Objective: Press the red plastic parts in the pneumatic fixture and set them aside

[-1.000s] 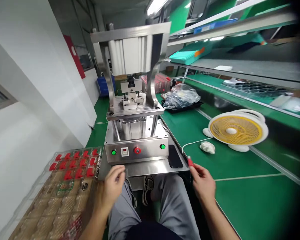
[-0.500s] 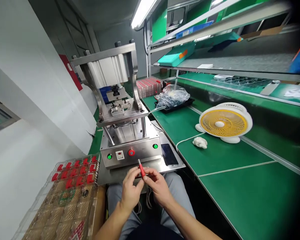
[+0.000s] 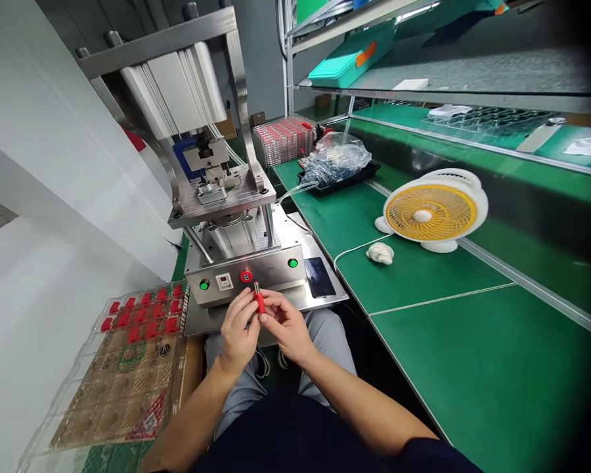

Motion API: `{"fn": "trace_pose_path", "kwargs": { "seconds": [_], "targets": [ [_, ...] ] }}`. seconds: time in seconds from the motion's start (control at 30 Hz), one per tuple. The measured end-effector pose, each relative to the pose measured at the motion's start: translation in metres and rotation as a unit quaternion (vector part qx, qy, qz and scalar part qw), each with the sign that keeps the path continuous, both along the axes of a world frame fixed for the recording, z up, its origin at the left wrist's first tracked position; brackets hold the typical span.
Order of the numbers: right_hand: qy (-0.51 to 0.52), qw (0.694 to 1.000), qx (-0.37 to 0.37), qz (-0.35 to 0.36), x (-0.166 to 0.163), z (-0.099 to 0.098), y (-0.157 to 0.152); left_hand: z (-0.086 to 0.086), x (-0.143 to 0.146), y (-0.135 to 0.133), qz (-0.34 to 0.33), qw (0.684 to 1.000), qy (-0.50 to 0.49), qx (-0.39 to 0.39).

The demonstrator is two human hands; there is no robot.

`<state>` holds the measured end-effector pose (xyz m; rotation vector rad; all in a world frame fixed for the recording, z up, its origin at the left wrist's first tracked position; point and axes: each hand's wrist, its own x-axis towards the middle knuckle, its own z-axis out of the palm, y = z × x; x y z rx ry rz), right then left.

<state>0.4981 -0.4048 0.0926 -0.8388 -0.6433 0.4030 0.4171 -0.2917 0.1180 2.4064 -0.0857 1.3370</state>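
Observation:
Between the fingers of both hands is a small red piece (image 3: 261,303) with a silver metal tip pointing up and away from me. My left hand (image 3: 240,330) pinches it from the left side. My right hand (image 3: 289,330) is closed on it from the right, thumb near its lower end. Both hands are above my lap, just in front of the steel press (image 3: 241,269). The red piece's lower part is partly covered by fingers, and its exact kind is unclear.
Left of the press lies a clear plastic tray (image 3: 113,387) with several red parts in its far rows. A phone (image 3: 320,277) lies at the press's right. On the green bench are a yellow-and-white fan (image 3: 422,215), a crumpled white wad (image 3: 380,253) and a bagged bundle (image 3: 337,159).
My view has tilted down and shifted, so the press appears larger and farther left. The red piece has turned more upright in my fingers and stays held by both hands.

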Motion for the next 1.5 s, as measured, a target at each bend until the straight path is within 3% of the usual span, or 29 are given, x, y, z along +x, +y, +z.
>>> {"fn": "trace_pose_path", "kwargs": {
  "seconds": [0.17,0.3,0.4,0.63,0.83,0.97,1.13,1.33,1.4,1.5],
  "targets": [
    [-0.024,0.999,-0.037,0.014,0.005,-0.009,-0.004,0.024,0.007,0.026,-0.002,0.997,-0.026,0.071],
    [0.001,0.995,-0.104,0.002,0.009,-0.025,-0.012,0.060,0.013,0.059,0.030,0.988,-0.021,0.152],
    [0.047,0.993,-0.112,-0.011,0.013,-0.036,-0.019,0.089,0.021,0.083,0.055,0.982,-0.009,0.183],
    [0.085,0.987,-0.135,-0.024,0.019,-0.055,-0.032,0.158,0.068,0.139,0.121,0.978,0.041,0.167],
    [0.086,0.986,-0.139,-0.033,0.020,-0.058,-0.042,0.197,0.112,0.167,0.171,0.964,0.176,0.105],
    [0.099,0.984,-0.139,-0.046,0.023,-0.058,-0.045,0.209,0.129,0.170,0.184,0.954,0.225,0.076],
    [0.114,0.981,-0.146,-0.056,0.025,-0.062,-0.044,0.213,0.145,0.174,0.164,0.959,0.213,0.090],
    [0.101,0.982,-0.152,-0.041,0.025,-0.064,-0.038,0.215,0.154,0.177,0.208,0.949,0.236,-0.025],
    [0.096,0.983,-0.154,-0.033,0.026,-0.062,-0.037,0.216,0.150,0.174,0.204,0.954,0.217,-0.019],
    [0.088,0.981,-0.165,-0.043,0.033,-0.059,-0.036,0.208,0.129,0.168,0.194,0.976,0.103,0.000]
  ]
}}
